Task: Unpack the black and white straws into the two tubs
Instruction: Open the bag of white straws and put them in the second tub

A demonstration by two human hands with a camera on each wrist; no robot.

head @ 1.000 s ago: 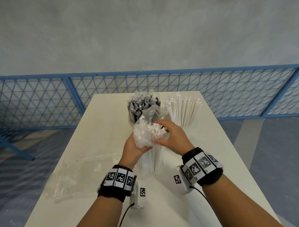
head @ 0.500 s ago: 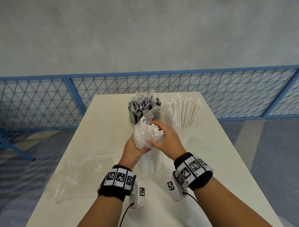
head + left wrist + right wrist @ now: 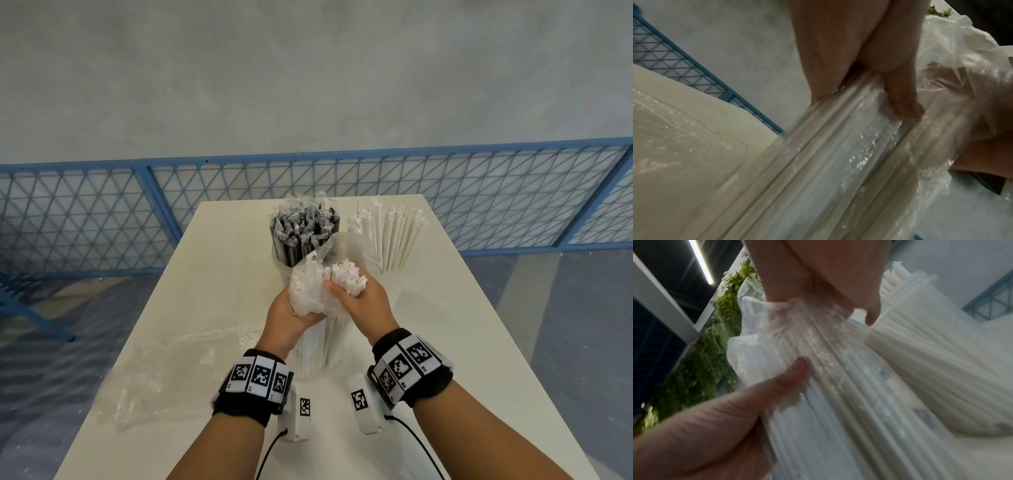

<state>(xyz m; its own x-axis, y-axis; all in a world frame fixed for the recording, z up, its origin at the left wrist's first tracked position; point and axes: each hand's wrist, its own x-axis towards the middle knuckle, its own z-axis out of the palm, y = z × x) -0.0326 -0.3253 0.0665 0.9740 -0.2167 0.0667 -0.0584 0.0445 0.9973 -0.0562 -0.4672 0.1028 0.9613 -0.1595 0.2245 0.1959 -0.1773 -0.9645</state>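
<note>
A clear plastic bag (image 3: 308, 294) of white straws stands upright on the table, and both hands hold it near its top. My left hand (image 3: 287, 315) grips the bag and the bundle from the left (image 3: 898, 100). My right hand (image 3: 356, 298) grips a bunch of white straws (image 3: 346, 277) whose tops stick out of the open bag mouth; thumb and fingers close round them (image 3: 818, 340). Behind stand two clear tubs: the left tub (image 3: 279, 263) holds black wrapped straws (image 3: 305, 226), the right tub (image 3: 407, 263) holds white straws (image 3: 387, 233).
An empty crumpled clear bag (image 3: 164, 373) lies on the white table (image 3: 222, 260) to the left of my left arm. A blue mesh fence (image 3: 102, 219) runs behind the table's far edge. The table's right side (image 3: 462, 325) is bare.
My right hand has shifted its hold on the straw tops and pulled a bunch up and to the right, out of the bag mouth. The left hand keeps the same grip.
</note>
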